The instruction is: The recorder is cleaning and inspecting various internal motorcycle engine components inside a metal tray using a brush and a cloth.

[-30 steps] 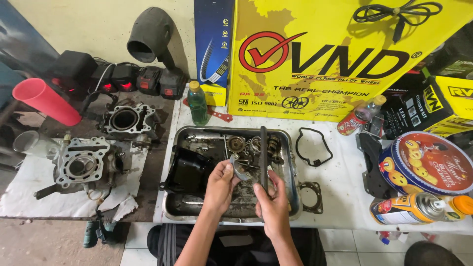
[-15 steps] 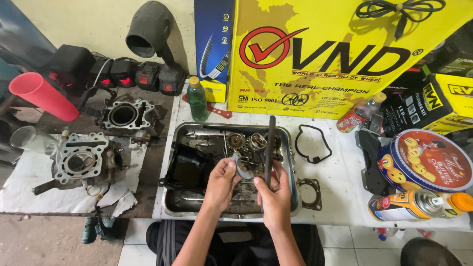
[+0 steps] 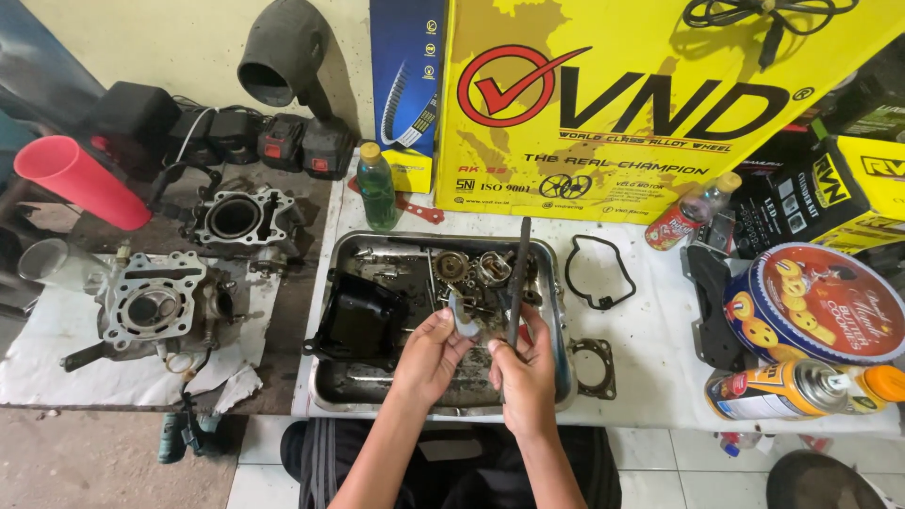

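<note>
Both hands hover over a metal tray (image 3: 556,311) of oily engine parts. My left hand (image 3: 429,353) pinches a small grey metal part (image 3: 464,319) between thumb and fingers. My right hand (image 3: 526,372) grips the lower end of a long dark flat file (image 3: 518,278) that stands nearly upright, its tip reaching past the tray's far rim. The file's edge sits right beside the small part. A black plastic cover (image 3: 363,320) lies in the tray's left half, with gears and bolts (image 3: 452,267) at the back.
Two engine cylinder blocks (image 3: 151,306) (image 3: 236,219) rest at left near a red cone (image 3: 80,181). A green bottle (image 3: 377,187), black gasket (image 3: 600,273), metal gasket (image 3: 592,366), round biscuit tin (image 3: 815,302), spray can (image 3: 801,388) and yellow boxes (image 3: 660,104) surround the tray.
The file has shifted slightly right and stands more upright. Both hands stay over the tray, left still holding the small part against the file.
</note>
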